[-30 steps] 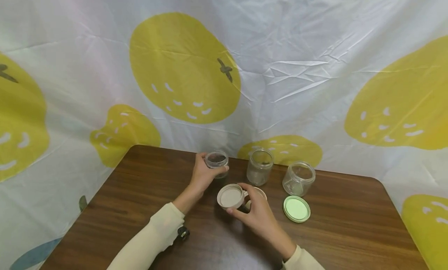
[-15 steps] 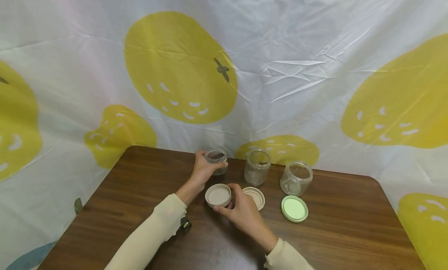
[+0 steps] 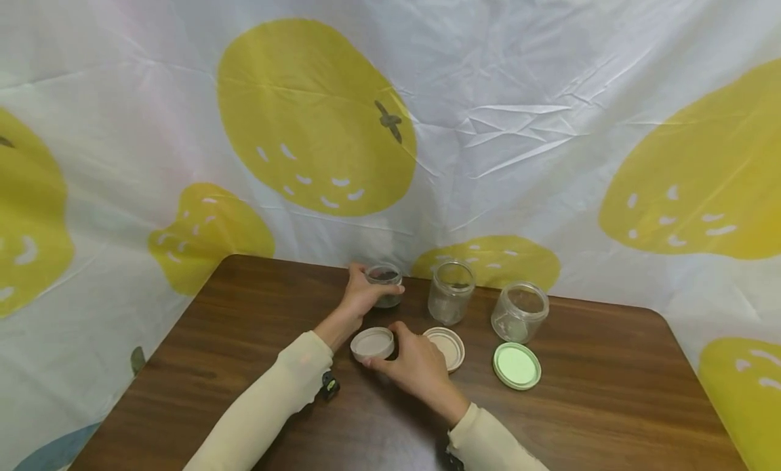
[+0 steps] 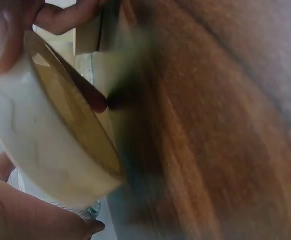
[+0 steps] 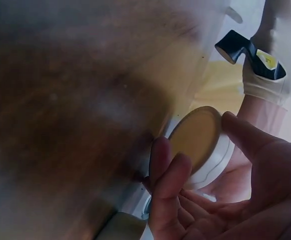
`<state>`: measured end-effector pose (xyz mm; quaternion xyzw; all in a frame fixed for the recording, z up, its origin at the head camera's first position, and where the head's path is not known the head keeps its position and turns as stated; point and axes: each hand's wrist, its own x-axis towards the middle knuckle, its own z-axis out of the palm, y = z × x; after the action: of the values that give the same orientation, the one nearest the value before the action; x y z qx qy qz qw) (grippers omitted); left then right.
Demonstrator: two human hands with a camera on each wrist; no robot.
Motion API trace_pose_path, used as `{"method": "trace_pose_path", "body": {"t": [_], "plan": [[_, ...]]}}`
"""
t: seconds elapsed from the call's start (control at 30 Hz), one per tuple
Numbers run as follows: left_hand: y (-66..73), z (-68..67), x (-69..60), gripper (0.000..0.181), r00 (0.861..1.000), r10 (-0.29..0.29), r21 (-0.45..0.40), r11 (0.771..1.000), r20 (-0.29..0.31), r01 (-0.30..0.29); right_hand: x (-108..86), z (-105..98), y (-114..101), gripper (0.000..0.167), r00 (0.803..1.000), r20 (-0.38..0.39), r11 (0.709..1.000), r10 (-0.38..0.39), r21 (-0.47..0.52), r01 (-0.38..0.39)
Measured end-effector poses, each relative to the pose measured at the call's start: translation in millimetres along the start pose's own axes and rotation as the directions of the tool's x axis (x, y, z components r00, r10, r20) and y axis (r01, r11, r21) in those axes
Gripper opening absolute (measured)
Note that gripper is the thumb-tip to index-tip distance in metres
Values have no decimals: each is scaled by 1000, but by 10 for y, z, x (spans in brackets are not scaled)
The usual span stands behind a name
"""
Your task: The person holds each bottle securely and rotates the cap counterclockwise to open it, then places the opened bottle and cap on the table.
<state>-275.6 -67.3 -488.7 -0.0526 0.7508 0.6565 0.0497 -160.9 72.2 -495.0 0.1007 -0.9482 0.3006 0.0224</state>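
Note:
My left hand (image 3: 358,299) grips a small clear glass jar (image 3: 384,277) near the table's back edge, thumb along its near side. My right hand (image 3: 421,364) pinches a round off-white lid (image 3: 373,343) between thumb and fingers, above the table and just in front of the left wrist. Its hollow inside is visible in the head view. Up close, the left wrist view shows the side wall of this lid (image 4: 45,135). From the right wrist view, the fingers and thumb hold the lid (image 5: 198,142) by its rim. Part of the jar is hidden by the left hand.
Two open glass jars, one in the middle (image 3: 450,301) and one at the right (image 3: 520,313), stand along the back. A beige lid (image 3: 449,349) and a light green lid (image 3: 516,366) lie before them on the brown wooden table (image 3: 610,390). A lemon-print cloth (image 3: 488,186) hangs behind.
My right hand has carried the off-white lid left, away from the beige lid, and tipped it. The left hand keeps its hold on the jar, with little movement.

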Motion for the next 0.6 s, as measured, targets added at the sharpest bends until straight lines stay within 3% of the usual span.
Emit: {"method": "trace_pose_path", "body": {"t": [0.6], "plan": [[-48, 119, 87, 82, 1000, 8, 15, 1000, 4, -8, 122, 50, -69, 75, 999, 26, 990, -40, -133, 43]]}}
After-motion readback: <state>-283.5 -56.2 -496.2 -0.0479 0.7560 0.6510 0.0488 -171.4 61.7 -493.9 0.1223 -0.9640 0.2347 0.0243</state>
